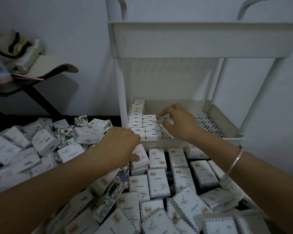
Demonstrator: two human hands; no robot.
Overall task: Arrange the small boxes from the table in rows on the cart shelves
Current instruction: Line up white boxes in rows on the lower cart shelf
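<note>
The left hand (pixel 120 144) curls over the far end of a small white rectangular cardboard box with a dashed border (pixel 141 159), thumb pressed on its printed face. That box lies flat among the others just before the white plastic cart (pixel 193 39), its long axis pointing away towards the shelves. The right hand (pixel 181 123) hovers over the lower shelf of perforated white plastic (pixel 210 122), fingers bent and spread; whether it pinches anything I cannot tell. In the shelf's left part, shelved boxes (pixel 139 122) stand on edge in two rows, long axes running left to right. A loose heap of matching boxes (pixel 159 183) covers the dark table (pixel 100 118), pointing every way. A thin metal bangle (pixel 235 163) circles the right wrist.
</note>
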